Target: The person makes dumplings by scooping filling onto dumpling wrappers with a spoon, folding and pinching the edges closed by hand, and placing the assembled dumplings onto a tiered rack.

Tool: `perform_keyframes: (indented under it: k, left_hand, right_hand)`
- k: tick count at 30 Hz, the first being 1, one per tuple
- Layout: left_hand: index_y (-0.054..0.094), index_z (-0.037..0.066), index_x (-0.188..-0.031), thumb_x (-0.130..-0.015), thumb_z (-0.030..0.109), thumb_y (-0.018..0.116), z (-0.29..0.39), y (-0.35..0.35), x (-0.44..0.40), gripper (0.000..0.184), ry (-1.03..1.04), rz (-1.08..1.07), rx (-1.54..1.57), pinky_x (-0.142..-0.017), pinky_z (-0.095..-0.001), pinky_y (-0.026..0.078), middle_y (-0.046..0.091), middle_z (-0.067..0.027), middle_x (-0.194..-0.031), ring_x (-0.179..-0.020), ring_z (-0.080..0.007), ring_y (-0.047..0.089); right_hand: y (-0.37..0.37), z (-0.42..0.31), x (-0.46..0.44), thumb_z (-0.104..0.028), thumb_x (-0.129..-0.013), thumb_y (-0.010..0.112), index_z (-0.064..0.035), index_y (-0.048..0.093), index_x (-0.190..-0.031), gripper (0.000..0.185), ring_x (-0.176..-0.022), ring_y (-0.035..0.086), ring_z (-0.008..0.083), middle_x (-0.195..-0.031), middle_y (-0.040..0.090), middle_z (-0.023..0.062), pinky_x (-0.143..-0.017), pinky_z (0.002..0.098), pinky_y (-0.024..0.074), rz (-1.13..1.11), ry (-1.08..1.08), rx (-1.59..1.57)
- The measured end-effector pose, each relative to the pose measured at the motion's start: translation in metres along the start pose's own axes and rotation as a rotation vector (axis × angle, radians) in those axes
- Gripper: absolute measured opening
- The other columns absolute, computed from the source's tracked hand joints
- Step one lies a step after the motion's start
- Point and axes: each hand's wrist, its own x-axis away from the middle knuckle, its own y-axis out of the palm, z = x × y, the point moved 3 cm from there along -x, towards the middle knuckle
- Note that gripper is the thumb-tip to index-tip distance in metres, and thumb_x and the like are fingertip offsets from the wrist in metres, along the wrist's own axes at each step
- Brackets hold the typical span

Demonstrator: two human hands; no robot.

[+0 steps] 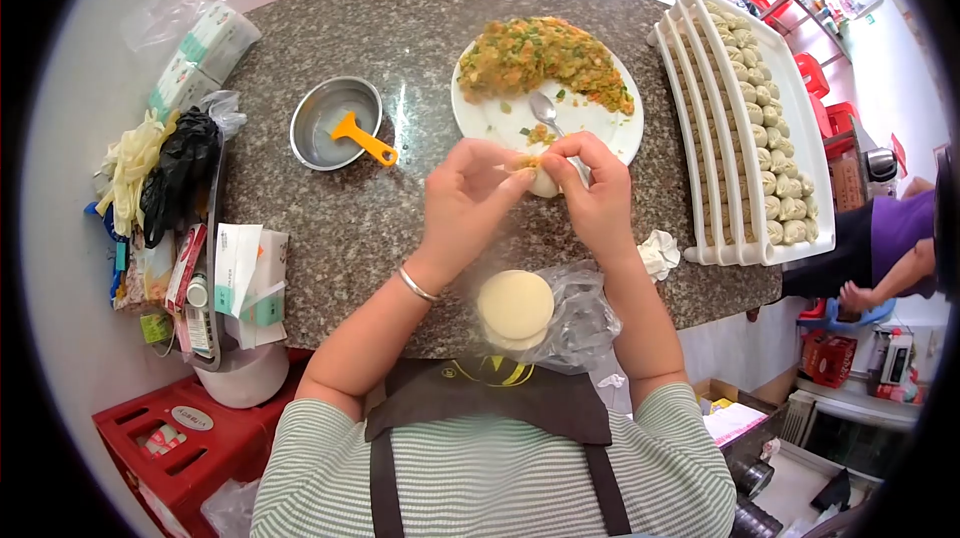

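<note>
Between my left hand [470,200] and my right hand [597,188], a small filled dumpling [543,184] is pinched at its edges, with some filling showing on top. Just beyond it is a white plate [610,138] heaped with chopped orange and green filling [545,60]; a metal spoon [544,110] rests on the plate. A stack of round pale wrappers [515,305] lies near my apron, beside a crumpled clear plastic bag [580,318].
At the left are a metal bowl [318,128] with an orange-handled tool [365,139], boxes and bags. Stacked white trays [822,188] of dumplings stand right, near a crumpled tissue [659,255]. Another person [900,238] is at the far right.
</note>
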Motion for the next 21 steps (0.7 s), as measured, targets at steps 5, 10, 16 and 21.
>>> perform_keyframes:
  k: [5, 10, 16, 21]
  left_hand:
    - [0.069, -0.003, -0.093, -0.084, 0.001, 0.071, -0.004, -0.005, -0.001, 0.009, 0.154, 0.040, -0.194, -0.080, -0.0279, 0.054, 0.069, -0.0098, -0.102, -0.091, -0.0152, 0.067]
    - [0.070, -0.001, -0.096, -0.082, 0.002, 0.073, -0.006, -0.007, -0.003, 0.015, 0.255, -0.012, -0.377, -0.080, -0.0287, 0.055, 0.069, -0.0106, -0.103, -0.090, -0.0174, 0.068]
    - [0.071, -0.001, -0.096, -0.082, 0.003, 0.072, 0.003, -0.004, -0.003, 0.015, 0.223, -0.008, -0.381, -0.083, -0.0304, 0.055, 0.068, -0.0121, -0.106, -0.095, -0.0199, 0.068]
    - [0.071, -0.002, -0.097, -0.083, 0.002, 0.070, 0.003, -0.007, -0.006, 0.015, 0.199, -0.045, -0.416, -0.084, -0.0303, 0.054, 0.069, -0.0139, -0.108, -0.095, -0.0197, 0.068]
  right_hand:
    - [0.001, -0.003, 0.000, -0.004, -0.084, 0.066, 0.0011, 0.064, -0.091, 0.009, -0.084, 0.062, 0.0248, -0.088, 0.065, 0.0129, -0.078, 0.0330, 0.0485, -0.005, -0.131, 0.034]
    - [0.001, 0.002, 0.002, -0.007, -0.087, 0.065, 0.0015, 0.064, -0.090, 0.009, -0.084, 0.063, 0.0236, -0.088, 0.065, 0.0126, -0.078, 0.0329, 0.0486, 0.016, -0.014, -0.018]
    - [0.002, 0.005, 0.003, -0.011, -0.089, 0.064, 0.0015, 0.063, -0.091, 0.013, -0.083, 0.062, 0.0214, -0.087, 0.064, 0.0117, -0.077, 0.0321, 0.0481, -0.061, 0.046, -0.071]
    - [-0.001, 0.006, 0.003, -0.011, -0.089, 0.064, 0.0013, 0.062, -0.091, 0.013, -0.084, 0.061, 0.0210, -0.086, 0.064, 0.0114, -0.079, 0.0320, 0.0476, -0.050, 0.177, -0.125]
